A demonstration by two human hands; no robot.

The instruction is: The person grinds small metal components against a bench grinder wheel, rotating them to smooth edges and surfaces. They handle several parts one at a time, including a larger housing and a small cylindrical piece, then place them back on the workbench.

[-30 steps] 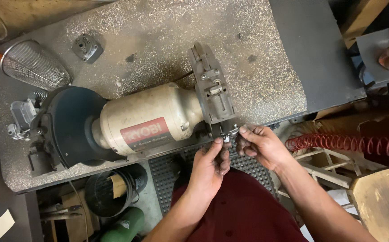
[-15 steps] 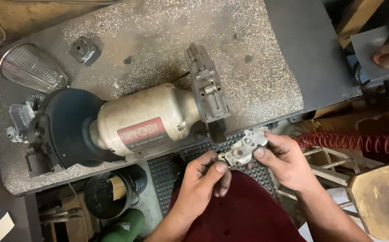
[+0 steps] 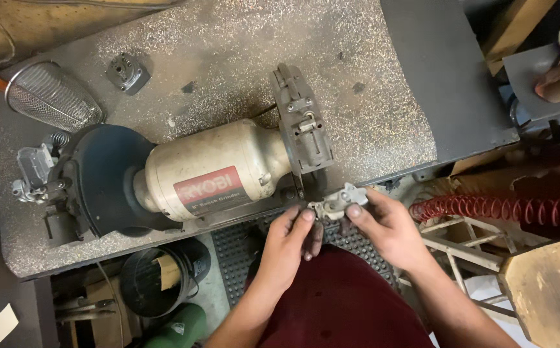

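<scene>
I held a small metal part (image 3: pixel 338 203) between both hands, just off the near edge of the desk (image 3: pixel 241 58), right below the grinder's side housing (image 3: pixel 302 125). The part was a pale grey casting, irregular in outline, with a raised lug toward two o'clock and a few small round holes or bosses on its upper face; its surface looked dull and slightly grimy. I could not make out its underside.

My left hand (image 3: pixel 289 241) pinched the part's end at about eight o'clock, thumb and forefinger closed on it, the other fingers curled underneath. My right hand (image 3: pixel 389 225) gripped the opposite end at four o'clock, thumb pressed on top and fingers wrapped below.

The bench grinder (image 3: pixel 215 174), with a cream-coloured motor body and a red label, lay across the desk at ten o'clock from my hands, its dark blue wheel guard (image 3: pixel 103 177) at the far left. A wire mesh strainer (image 3: pixel 51 96) sat near the desk's eleven o'clock corner, with a small dark grey metal piece (image 3: pixel 127 72) just beside it. A red coiled hose (image 3: pixel 499 209) ran off at three o'clock, and a black rubber mat (image 3: pixel 238 251) lay on the floor under my left wrist.
</scene>
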